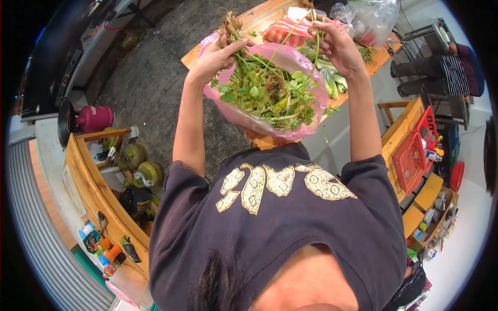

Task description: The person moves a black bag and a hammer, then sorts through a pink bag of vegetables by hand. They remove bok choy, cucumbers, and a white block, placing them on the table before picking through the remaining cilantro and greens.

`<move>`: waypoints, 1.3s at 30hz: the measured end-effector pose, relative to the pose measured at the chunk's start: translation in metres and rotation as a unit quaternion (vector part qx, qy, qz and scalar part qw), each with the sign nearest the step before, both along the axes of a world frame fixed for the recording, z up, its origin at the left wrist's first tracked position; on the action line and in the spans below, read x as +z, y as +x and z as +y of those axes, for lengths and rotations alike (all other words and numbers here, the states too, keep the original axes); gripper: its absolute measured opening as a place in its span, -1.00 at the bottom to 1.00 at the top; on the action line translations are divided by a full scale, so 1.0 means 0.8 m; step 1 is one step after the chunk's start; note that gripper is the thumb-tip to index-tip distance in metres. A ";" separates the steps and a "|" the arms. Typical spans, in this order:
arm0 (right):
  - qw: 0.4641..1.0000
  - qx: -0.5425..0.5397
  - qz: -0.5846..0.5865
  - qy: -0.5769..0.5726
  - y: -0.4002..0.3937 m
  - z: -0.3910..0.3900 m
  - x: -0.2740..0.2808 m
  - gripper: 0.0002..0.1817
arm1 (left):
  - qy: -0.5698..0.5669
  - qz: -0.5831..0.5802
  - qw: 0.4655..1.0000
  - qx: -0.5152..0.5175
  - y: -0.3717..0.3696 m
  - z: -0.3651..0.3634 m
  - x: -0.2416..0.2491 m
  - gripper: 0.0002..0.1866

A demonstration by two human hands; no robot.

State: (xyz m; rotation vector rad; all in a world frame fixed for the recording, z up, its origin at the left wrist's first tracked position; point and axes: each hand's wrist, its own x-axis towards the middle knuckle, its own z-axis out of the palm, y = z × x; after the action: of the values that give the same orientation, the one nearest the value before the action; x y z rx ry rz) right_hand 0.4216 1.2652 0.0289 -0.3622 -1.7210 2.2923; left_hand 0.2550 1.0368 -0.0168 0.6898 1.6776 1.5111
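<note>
Between my arms lies a pink plastic bag (233, 113), its mouth spread wide, filled with green leafy herbs (259, 93) and some brown roots. My left hand (218, 58) is closed around a small bunch of herbs (232, 25) whose tangled, earthy roots stick up above the fingers. On the other side of the bag, my right hand (334, 44) pinches a long thin herb stem (315, 49), with roots at its top end. Both hands are raised over the bag's far rim.
A wooden table (254, 20) carries a red-and-white striped bag (285, 31), a clear plastic bag (376, 20) and pale-stemmed greens (334, 83). Another person (441, 72) stands at the right. Red crates (408, 160) stand at right, a pink gas cylinder (94, 119) at left.
</note>
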 end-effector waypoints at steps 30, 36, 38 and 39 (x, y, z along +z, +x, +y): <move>0.973 -0.097 0.051 0.205 -0.025 -0.083 -0.040 -0.76 | 0.173 -0.166 0.963 -0.122 -0.010 -0.009 0.015 -0.45; 0.930 -0.073 0.028 0.360 -0.038 -0.112 -0.041 -0.60 | 0.107 -0.161 0.977 -0.092 -0.004 -0.010 0.013 -0.61; 0.903 -0.098 0.063 0.413 -0.045 -0.118 -0.055 -0.59 | 0.044 -0.188 0.980 -0.050 -0.005 -0.008 -0.002 -0.72; 0.917 -0.081 -0.002 0.391 -0.043 -0.120 -0.047 -0.58 | 0.024 -0.171 0.984 -0.052 -0.006 -0.008 -0.002 -0.74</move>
State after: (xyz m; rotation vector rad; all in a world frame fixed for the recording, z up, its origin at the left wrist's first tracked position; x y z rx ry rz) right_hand 0.3870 1.1695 -0.0088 -0.3143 -2.3148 1.3242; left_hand 0.2506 1.0303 -0.0188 0.4998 1.3306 1.5036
